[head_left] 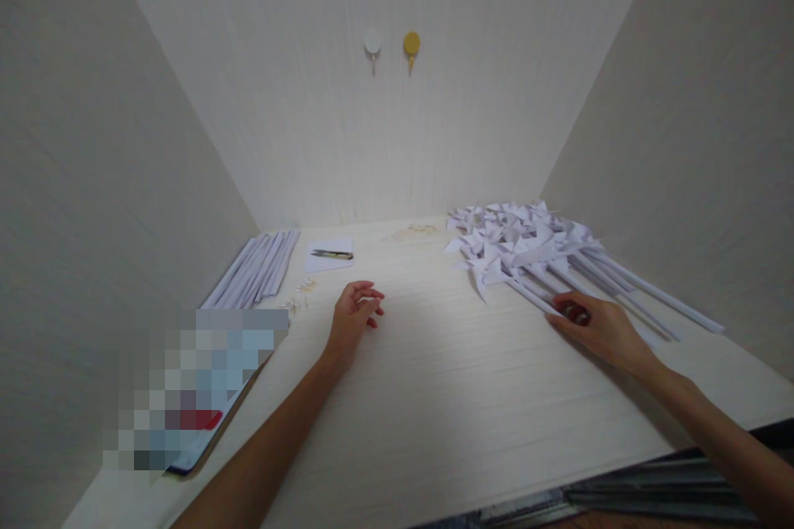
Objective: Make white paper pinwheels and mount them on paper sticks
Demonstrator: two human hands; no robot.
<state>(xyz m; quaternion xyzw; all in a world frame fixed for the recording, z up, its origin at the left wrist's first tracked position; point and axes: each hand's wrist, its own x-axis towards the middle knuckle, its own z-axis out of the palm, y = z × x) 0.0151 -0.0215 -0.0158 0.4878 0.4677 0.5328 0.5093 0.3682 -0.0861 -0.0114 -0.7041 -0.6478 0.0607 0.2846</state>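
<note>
My right hand [592, 326] has its thumb and fingers closed round the stick of a white paper pinwheel [489, 271]. That pinwheel lies at the front left of a pile of similar paper pinwheels [527, 240], whose sticks point toward the near right. Over the middle of the table, my left hand [358, 314] is bent at the wrist with loosely curled fingers apart and nothing in them. To its left are small pale pieces [303, 286], too small to make out. Beyond it, thread snips [335, 254] rest on a white paper square [326, 264].
A bundle of rolled white paper sticks [260, 264] lies at the back left. Nearer, a flat object with a blurred-out surface [229, 397] lies along the left edge. Walls enclose the table on three sides; a white hook [372, 43] and a yellow hook [411, 44] hang behind.
</note>
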